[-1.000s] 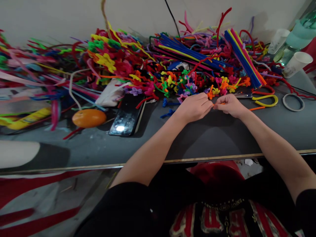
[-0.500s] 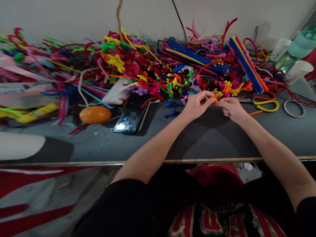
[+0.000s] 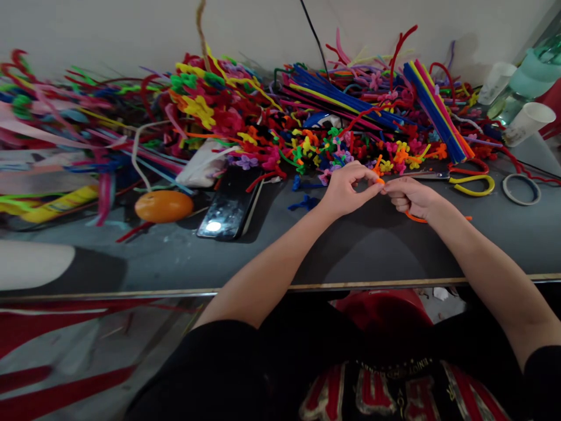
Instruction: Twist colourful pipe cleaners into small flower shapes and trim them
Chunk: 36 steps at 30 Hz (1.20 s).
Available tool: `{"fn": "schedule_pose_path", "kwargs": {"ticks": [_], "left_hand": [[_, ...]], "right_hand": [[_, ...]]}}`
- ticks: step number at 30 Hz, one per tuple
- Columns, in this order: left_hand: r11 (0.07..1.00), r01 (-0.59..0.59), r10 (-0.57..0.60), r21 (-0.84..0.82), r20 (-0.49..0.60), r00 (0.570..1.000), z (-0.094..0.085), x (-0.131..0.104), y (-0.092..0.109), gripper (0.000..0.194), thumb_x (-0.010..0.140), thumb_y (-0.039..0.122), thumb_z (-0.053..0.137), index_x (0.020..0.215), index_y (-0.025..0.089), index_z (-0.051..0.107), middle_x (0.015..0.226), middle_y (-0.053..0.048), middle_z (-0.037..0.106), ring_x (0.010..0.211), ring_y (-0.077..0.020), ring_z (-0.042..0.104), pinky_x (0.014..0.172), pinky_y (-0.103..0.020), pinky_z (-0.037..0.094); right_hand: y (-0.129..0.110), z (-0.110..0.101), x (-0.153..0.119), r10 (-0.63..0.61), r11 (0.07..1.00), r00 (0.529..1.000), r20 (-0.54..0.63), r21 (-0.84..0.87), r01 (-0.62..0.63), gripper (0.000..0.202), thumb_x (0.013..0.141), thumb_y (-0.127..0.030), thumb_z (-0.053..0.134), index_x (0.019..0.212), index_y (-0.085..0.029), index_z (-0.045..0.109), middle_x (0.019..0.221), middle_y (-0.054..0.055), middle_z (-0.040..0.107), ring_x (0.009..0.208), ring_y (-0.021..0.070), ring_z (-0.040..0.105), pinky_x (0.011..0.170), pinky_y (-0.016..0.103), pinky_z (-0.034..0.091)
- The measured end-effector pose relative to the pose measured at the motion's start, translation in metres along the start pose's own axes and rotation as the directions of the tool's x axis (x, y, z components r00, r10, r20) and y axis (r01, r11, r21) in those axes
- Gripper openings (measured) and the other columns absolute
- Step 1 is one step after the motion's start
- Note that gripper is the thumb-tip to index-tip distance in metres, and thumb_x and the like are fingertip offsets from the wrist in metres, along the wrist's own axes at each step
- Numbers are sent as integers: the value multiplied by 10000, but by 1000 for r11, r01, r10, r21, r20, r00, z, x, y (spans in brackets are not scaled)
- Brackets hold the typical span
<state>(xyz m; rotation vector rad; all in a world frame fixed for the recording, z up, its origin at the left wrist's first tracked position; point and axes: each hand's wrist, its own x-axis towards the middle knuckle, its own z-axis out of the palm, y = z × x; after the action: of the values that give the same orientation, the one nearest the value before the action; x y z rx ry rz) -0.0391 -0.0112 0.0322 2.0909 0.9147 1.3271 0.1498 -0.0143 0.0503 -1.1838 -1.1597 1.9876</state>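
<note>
Between my two hands is an orange pipe cleaner, bent into a small shape at the fingertips. My left hand pinches it with thumb and forefinger. My right hand is closed on it just to the right, its fingertips touching those of my left hand. A long orange tail of it passes beneath my right hand and shows beyond the wrist. Behind my hands lie many small twisted pipe-cleaner flowers. Scissors with a yellow and red handle rest behind my right wrist.
A phone and an orange oval object lie to the left. A grey ring and paper cups are at the right. Bundled pipe cleaners lie at the back of the grey table.
The orange tail has swung nearer and now curves under my right hand and wrist. My fingers have shifted slightly around the bent part. The view has moved a little to the right.
</note>
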Motion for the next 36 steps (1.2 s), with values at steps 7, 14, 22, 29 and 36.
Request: {"fn": "schedule_pose_path", "kwargs": {"ticks": [7, 14, 22, 29, 36], "left_hand": [[831, 410, -490, -377, -144, 860, 27, -5, -2, 218, 820, 320, 696, 679, 165, 632, 573, 31, 551, 493, -60, 422, 475, -226, 347], [587, 548, -549, -596, 204, 811, 17, 2, -5, 328, 790, 447, 713, 664, 211, 523, 509, 76, 322, 429, -59, 263, 413, -226, 240], [544, 544, -339, -639, 425, 839, 3, 9, -16, 607, 680, 625, 818, 549, 196, 409, 497, 90, 224, 440, -45, 197, 432, -228, 169], [460, 639, -384, -617, 510, 769, 1, 7, -18, 533, 564, 584, 906, 606, 156, 591, 482, 101, 261, 439, -22, 191, 423, -199, 156], [505, 605, -409, -616, 447, 796, 6, 6, -13, 526, 560, 575, 913, 613, 153, 605, 516, 78, 314, 464, -31, 252, 433, -199, 197]], "right_hand": [[10, 31, -4, -617, 753, 710, -340, -519, 406, 180, 719, -223, 699, 596, -170, 580, 537, -41, 486, 509, 53, 356, 474, 217, 268], [15, 26, 4, -372, 928, 886, -277, -138, 347, 258, 757, -363, 740, 645, -198, 576, 433, -101, 336, 389, 38, 250, 380, 209, 190], [11, 20, 2, -206, 973, 968, -142, 79, 218, 184, 736, -261, 746, 655, -175, 605, 394, -148, 238, 340, 13, 162, 338, 169, 146], [10, 23, 3, -161, 977, 966, -201, 103, 184, 200, 782, -150, 664, 600, -167, 583, 376, -137, 259, 333, 8, 163, 329, 149, 150], [10, 19, 5, -169, 976, 958, -231, 93, 195, 260, 818, -144, 673, 594, -178, 545, 400, -137, 252, 338, 6, 156, 337, 147, 157]]}}
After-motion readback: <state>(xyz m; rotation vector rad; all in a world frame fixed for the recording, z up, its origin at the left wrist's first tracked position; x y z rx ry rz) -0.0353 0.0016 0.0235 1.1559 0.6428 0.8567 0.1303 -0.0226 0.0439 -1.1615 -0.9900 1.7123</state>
